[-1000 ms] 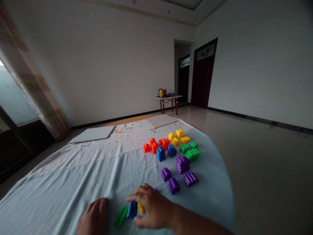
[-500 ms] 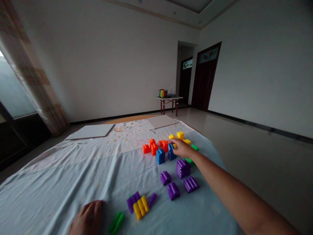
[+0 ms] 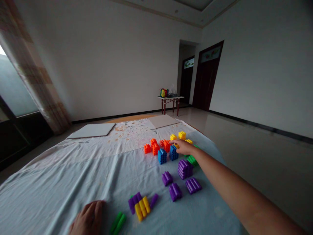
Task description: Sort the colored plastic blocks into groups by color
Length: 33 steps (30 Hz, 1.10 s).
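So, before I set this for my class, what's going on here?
A person's right hand is at the right-hand blue stack; whether it grips the stack can't be told. The left hand rests on the tablecloth beside a green piece. Nearby lie yellow pieces and purple pieces. Farther out, purple blocks, green blocks, orange blocks and yellow blocks sit grouped by colour.

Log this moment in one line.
right hand: at blue ridged plastic stack, contact unclear | left hand: on pale-blue cloth, beside green ridged plastic piece | on cloth: purple ridged plastic blocks
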Tool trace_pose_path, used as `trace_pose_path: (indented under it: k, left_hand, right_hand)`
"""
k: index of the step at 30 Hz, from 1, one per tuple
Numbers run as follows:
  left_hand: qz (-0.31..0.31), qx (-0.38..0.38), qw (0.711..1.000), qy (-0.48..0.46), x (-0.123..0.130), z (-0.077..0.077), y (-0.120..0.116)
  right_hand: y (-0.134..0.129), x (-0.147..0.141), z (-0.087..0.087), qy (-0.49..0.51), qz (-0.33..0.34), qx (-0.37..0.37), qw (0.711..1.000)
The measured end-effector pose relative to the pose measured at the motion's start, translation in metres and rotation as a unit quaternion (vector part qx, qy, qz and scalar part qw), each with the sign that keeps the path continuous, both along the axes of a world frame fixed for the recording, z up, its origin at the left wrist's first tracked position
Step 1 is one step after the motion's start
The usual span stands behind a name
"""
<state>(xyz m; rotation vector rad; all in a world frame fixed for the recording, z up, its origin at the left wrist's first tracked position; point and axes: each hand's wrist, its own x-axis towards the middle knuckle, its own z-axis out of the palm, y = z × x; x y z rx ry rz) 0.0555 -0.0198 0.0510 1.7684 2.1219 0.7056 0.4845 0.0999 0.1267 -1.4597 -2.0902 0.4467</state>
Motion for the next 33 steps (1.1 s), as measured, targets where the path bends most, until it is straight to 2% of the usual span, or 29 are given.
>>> trace_pose_path:
  k: [5, 7, 9, 13, 15, 20, 24, 27, 31, 33]
  left_hand:
    - [-0.003, 0.01, 1.0, 0.01, 0.0, -0.005, 0.0]
    - [-0.004, 0.021, 1.0, 0.017, 0.002, -0.005, -0.002]
    - [-0.002, 0.027, 0.999, 0.024, 0.006, -0.003, -0.004]
    - [0.002, 0.027, 0.999, 0.029, 0.014, 0.004, -0.009]
    - [0.005, 0.028, 0.999, 0.031, 0.016, 0.006, -0.01]
    - [0.0, 0.049, 0.998, 0.029, 0.017, 0.006, -0.012]
    - [0.002, 0.063, 0.998, 0.021, 0.017, 0.005, -0.012]
    - [0.0, 0.078, 0.997, 0.014, 0.016, 0.004, -0.012]
    - [0.001, 0.114, 0.993, 0.007, 0.018, 0.006, -0.013]
    - [-0.027, 0.148, 0.989, -0.016, 0.023, 0.011, -0.015]
  right_hand:
    - [-0.023, -0.015, 0.018, 0.004, 0.004, 0.089, 0.996]
    - [-0.043, -0.035, 0.023, 0.032, 0.023, 0.12, 0.992]
    - [-0.067, -0.061, 0.024, 0.061, 0.057, 0.114, 0.99]
    - [-0.113, -0.12, 0.009, 0.065, 0.16, 0.046, 0.984]
    - [-0.127, -0.144, -0.004, 0.052, 0.182, 0.028, 0.982]
    - [-0.129, -0.179, -0.035, 0.01, 0.135, -0.002, 0.991]
    - [-0.123, -0.187, -0.04, 0.012, 0.117, -0.055, 0.992]
    - [-0.125, -0.189, -0.039, 0.067, 0.122, -0.073, 0.988]
    - [-0.13, -0.19, -0.043, 0.168, 0.121, -0.052, 0.977]
    - [-0.131, -0.19, -0.047, 0.207, 0.112, -0.042, 0.971]
